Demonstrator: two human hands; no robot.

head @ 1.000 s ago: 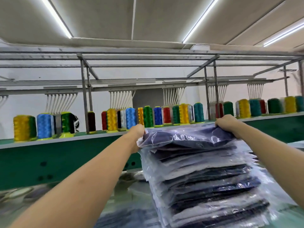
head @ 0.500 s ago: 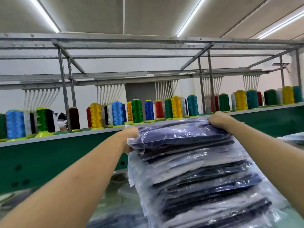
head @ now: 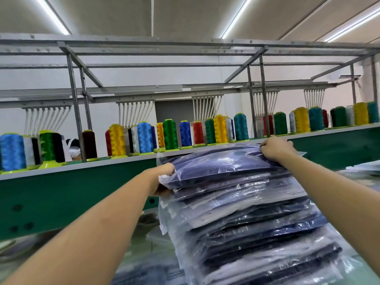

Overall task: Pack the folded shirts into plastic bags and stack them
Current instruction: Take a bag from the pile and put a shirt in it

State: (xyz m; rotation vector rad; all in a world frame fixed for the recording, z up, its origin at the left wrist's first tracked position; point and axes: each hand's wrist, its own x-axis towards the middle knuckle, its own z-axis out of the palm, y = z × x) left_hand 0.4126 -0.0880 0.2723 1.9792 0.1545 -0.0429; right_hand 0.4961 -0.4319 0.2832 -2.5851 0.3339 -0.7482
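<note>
My left hand [head: 162, 178] grips the left corner of the top bag [head: 222, 167], fingers curled under its edge. The bag lies on the stack [head: 253, 229] of bagged shirts. My right hand [head: 276, 150] pinches its far right corner, below the spools [head: 240, 127].

So there's a tall stack of bagged shirts [head: 257, 233] right of centre. They're dark navy folded shirts, each in its own clear, crinkly plastic bag. They lie flat on each other, but the edges don't line up and the pile looks a bit slumped. The top bag [head: 222, 167] sits on the pile and bulges in the middle. The left hand [head: 162, 177] grips its left corner and the right hand [head: 275, 149] pinches the far right edge.
</note>
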